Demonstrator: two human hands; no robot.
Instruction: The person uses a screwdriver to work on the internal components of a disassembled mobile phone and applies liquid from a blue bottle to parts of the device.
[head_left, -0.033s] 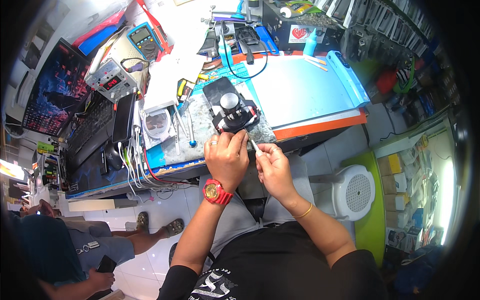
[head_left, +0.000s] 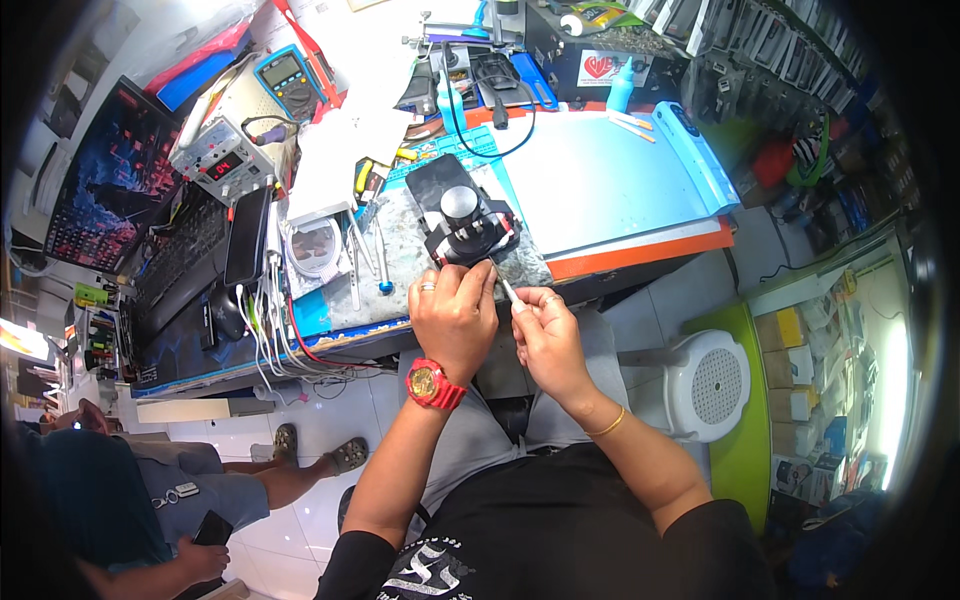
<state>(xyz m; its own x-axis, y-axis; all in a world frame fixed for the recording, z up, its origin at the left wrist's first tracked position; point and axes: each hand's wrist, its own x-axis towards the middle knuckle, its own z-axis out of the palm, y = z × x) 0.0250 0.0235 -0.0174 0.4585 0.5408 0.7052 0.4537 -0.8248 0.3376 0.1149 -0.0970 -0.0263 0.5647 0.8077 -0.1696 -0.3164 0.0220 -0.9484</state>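
A black clamp-like fixture with a silver round knob (head_left: 460, 205) stands on the grey work mat (head_left: 400, 290), and a flat dark phone-like panel (head_left: 433, 178) extends behind it. My left hand (head_left: 455, 312) is closed at the fixture's near side, fingers curled down; whatever they pinch is hidden. Close beside it, my right hand (head_left: 550, 340) grips a thin, pale pen-like tool (head_left: 509, 292), its tip pointing up toward my left fingertips. The tool's exact kind is too small to make out.
Left of the mat lie a round clear-lidded container (head_left: 314, 248), a blue-ended screwdriver (head_left: 383, 262), cables (head_left: 262, 335) and a power supply (head_left: 222, 163). A blue sheet (head_left: 590, 185) covers the right side. A white stool (head_left: 708, 385) stands right; another person (head_left: 200, 470) sits lower left.
The red display on the power supply reads differently. Both hands and the tool look unmoved.
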